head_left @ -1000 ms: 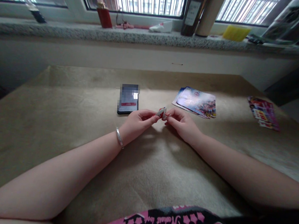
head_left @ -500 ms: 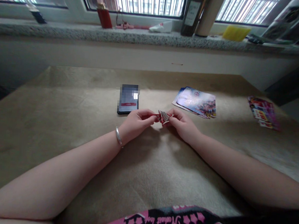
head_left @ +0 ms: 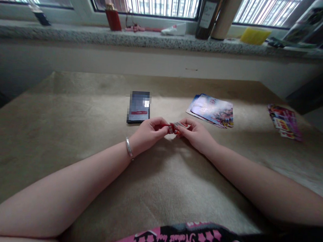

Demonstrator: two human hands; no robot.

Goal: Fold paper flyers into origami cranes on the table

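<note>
Between my hands, just above the table, is a small red-and-grey folded paper piece [head_left: 173,128]; its full shape is partly covered by my fingers. My left hand [head_left: 151,132], with a silver bangle at the wrist, pinches its left end between thumb and fingers. On the other side, my right hand [head_left: 195,133] is closed on the right end, thumb lying over it. A dark phone-like device [head_left: 139,108], its screen blurred out, lies beyond my left hand. Behind my right hand rests a fanned stack of glossy printed cards [head_left: 213,108].
More pink-and-red printed sheets [head_left: 284,122] lie at the right of the brown-covered table [head_left: 98,96]. On the stone windowsill [head_left: 82,35] stand a red container [head_left: 112,18], a dark bottle [head_left: 207,18] and a yellow block [head_left: 254,35]. A wall closes off the table's far edge.
The right part of the paper piece stood up between my hands before; now it lies flatter, with my right thumb pressed over it. My hands have stayed in nearly the same place.
</note>
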